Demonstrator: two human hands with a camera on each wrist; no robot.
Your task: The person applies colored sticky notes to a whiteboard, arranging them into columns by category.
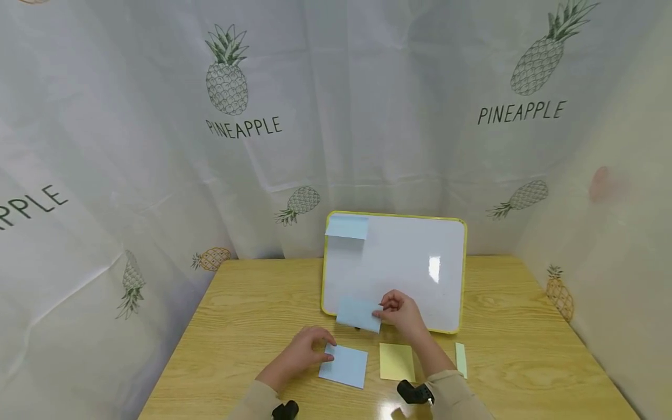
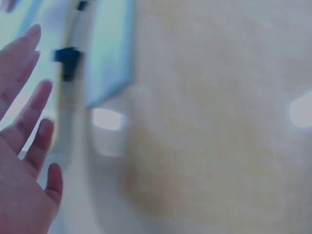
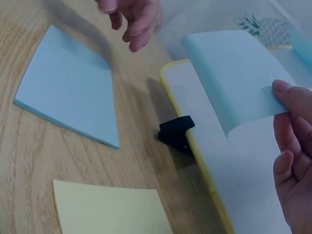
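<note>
My right hand (image 1: 405, 318) pinches a light-blue sticky note (image 1: 358, 314) by its right edge, between thumb and fingers. The note hangs in front of the whiteboard's lower left part; in the right wrist view its far edge curls. My left hand (image 1: 304, 352) is at the left side of a blue sticky-note pad (image 1: 347, 368), holding nothing, its fingers spread and loose in the left wrist view. A yellow-framed whiteboard (image 1: 404, 262) leans at the back of the table. Another blue note (image 1: 347, 227) sticks to its top left corner, its lower edge lifted.
A yellow sticky-note pad (image 1: 396, 361) lies right of the blue pad, under the right forearm. Farther right is a narrow pale-green strip (image 1: 461, 360). A black foot (image 3: 175, 132) supports the whiteboard's lower edge. A pineapple-print curtain (image 1: 378, 116) hangs behind the wooden table (image 1: 252, 309).
</note>
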